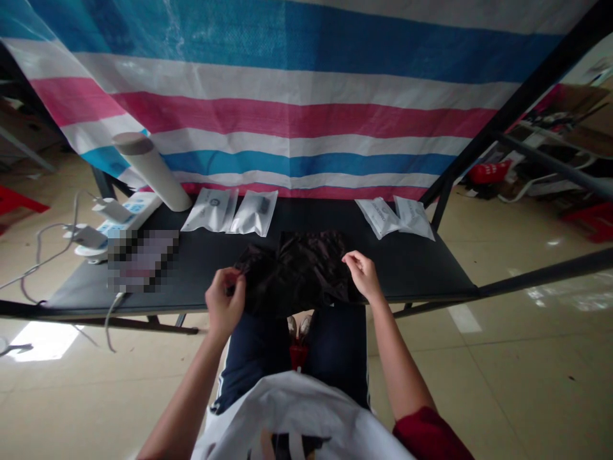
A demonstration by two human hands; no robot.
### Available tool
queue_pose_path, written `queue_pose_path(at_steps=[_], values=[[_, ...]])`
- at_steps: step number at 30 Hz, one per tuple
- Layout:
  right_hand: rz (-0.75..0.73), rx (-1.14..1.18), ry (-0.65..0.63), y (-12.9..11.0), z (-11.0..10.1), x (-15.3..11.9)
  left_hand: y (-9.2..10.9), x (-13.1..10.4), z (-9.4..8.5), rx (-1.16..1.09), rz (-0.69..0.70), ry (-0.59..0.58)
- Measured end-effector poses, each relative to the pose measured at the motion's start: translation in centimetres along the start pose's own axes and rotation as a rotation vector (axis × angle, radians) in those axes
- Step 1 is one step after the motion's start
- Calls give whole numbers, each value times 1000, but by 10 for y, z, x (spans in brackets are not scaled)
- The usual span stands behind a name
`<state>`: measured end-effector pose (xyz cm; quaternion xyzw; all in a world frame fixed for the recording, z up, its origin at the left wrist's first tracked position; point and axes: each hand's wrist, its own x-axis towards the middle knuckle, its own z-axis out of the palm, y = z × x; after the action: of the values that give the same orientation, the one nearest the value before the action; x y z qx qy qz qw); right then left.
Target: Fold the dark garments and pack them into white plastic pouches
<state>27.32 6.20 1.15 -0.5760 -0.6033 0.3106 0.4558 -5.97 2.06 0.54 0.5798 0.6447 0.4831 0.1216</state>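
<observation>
A thin black garment lies crumpled at the front edge of the black table, with part of it hanging over my lap. Its exact kind is hard to make out. My left hand pinches its left side between thumb and fingers. At the opposite side my right hand has its thumb and fingertips closed on the right edge of the cloth. The garment spreads loosely between both hands, wrinkled along its top.
Two white packets lie at the back left of the table, and two more packets at the back right. A tilted-looking bottle, a power strip with chargers and a blurred-out phone with cable occupy the left. Striped sheeting hangs behind.
</observation>
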Motion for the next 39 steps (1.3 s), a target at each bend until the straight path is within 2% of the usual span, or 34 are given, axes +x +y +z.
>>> queue_pose_path(at_steps=[2,3,5,8,11,14,20,31,39], values=[[32,76,-140,-6,6,0,8,0,12,87,123,-259],[58,97,-214,-8,8,0,10,0,18,156,177,-340],[113,102,-300,-8,12,-2,10,0,27,309,249,-407],[102,-4,-222,-2,12,-5,5,1,33,440,290,-435],[-37,-161,-152,5,13,-9,-1,4,32,465,332,-482],[-127,-318,-221,12,19,-13,-6,11,35,469,355,-525],[-173,-696,-288,29,32,-9,-14,29,48,521,334,-563],[-174,-806,-310,37,34,14,-18,51,63,529,343,-569],[-181,-824,-331,39,32,16,-19,44,62,558,327,-572]])
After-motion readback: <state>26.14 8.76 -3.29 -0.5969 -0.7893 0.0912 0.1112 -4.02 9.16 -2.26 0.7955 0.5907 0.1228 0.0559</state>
